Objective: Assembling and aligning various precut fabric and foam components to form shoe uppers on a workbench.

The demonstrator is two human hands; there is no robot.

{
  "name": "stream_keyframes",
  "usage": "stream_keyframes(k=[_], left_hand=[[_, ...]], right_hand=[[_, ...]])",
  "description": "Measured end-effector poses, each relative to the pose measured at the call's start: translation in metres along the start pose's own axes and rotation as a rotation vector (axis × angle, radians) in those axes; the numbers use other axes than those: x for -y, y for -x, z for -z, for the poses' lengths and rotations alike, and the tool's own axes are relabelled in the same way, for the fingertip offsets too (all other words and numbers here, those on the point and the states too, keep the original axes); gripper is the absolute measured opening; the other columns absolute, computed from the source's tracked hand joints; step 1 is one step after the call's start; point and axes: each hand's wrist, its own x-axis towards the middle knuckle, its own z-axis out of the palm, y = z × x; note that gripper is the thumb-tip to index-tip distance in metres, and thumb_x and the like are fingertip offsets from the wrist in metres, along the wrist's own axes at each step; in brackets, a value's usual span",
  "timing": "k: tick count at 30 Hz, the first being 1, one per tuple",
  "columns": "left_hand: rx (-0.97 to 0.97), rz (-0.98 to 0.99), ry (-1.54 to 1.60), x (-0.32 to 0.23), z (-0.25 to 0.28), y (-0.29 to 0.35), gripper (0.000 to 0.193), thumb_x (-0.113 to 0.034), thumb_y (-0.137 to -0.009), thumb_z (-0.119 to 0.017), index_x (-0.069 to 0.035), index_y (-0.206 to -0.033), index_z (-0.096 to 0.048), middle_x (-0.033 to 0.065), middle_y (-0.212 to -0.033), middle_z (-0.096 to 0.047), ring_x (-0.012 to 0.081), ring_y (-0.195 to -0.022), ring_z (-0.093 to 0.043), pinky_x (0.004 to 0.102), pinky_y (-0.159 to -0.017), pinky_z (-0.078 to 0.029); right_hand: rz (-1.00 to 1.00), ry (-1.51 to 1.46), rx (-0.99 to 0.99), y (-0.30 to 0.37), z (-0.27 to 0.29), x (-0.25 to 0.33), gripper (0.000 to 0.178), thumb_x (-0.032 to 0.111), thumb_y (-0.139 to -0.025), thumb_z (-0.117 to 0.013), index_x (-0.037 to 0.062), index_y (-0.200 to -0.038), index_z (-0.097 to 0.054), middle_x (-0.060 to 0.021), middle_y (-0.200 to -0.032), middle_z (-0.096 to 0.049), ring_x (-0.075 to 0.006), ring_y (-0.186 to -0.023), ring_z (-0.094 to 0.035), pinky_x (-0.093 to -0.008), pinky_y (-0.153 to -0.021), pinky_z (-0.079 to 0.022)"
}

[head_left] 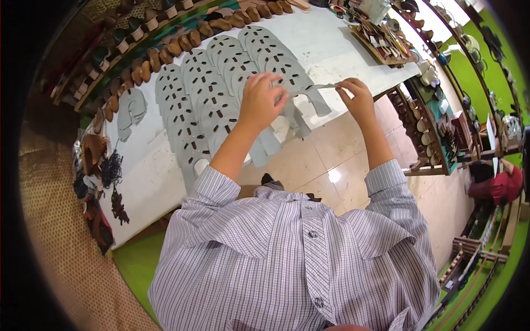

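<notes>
Grey, U-shaped flat pieces (212,94), which look like shoe uppers, overlap in several rows across the white table (149,160). Small dark rectangles dot them. Over the right-hand rows is my left hand (260,100), its fingers apart and slightly blurred, with nothing visible in it. My right hand (358,98), just past the table's near edge, pinches one end of a thin grey strip-like thing (323,86). Its far end reaches the nearest piece of the rightmost row; whether it is a tool or a strip of material I cannot make out.
Brown shoe lasts (182,43) line the table's back edge. A tray of hand tools (381,41) lies at the far right. Loose grey pieces (131,113) and dark scraps (112,165) are at left. Shelves of shoes (425,121) stand at right, with a person in red (499,182) beyond.
</notes>
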Motion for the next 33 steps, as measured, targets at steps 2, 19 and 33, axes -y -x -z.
stream_keyframes(k=[2,19,33], left_hand=[[0.004,-0.017,0.014,0.004,-0.027,0.010,0.010,-0.020,-0.075,-0.064,-0.010,-0.074,-0.066,0.0042,-0.112,-0.058,0.0277,-0.111,-0.048,0.0498,-0.098,-0.031],[0.283,0.086,-0.034,-0.032,-0.105,0.096,0.012,-0.021,-0.072,-0.067,-0.013,-0.081,-0.066,0.0026,-0.112,-0.056,0.0256,-0.115,-0.045,0.0556,-0.102,-0.024],[0.274,0.516,-0.279,-0.042,-0.142,0.091,0.056,-0.041,-0.076,-0.063,-0.012,-0.122,-0.049,0.0130,-0.136,-0.035,0.0325,-0.128,-0.028,0.0591,-0.104,-0.011]], right_hand=[[0.117,0.088,0.116,0.002,-0.001,-0.021,0.010,0.009,-0.075,-0.067,0.0058,-0.084,-0.067,-0.0090,-0.088,-0.063,-0.0260,-0.084,-0.059,-0.0346,-0.074,-0.047],[0.019,0.021,0.617,0.064,-0.023,-0.095,0.013,0.020,-0.074,-0.067,0.0130,-0.085,-0.068,-0.0046,-0.100,-0.060,-0.0250,-0.102,-0.053,-0.0366,-0.087,-0.043],[-0.090,0.125,0.433,0.039,-0.084,-0.101,0.025,0.022,-0.078,-0.062,0.0072,-0.098,-0.066,-0.0103,-0.095,-0.062,-0.0280,-0.088,-0.059,-0.0381,-0.076,-0.048]])
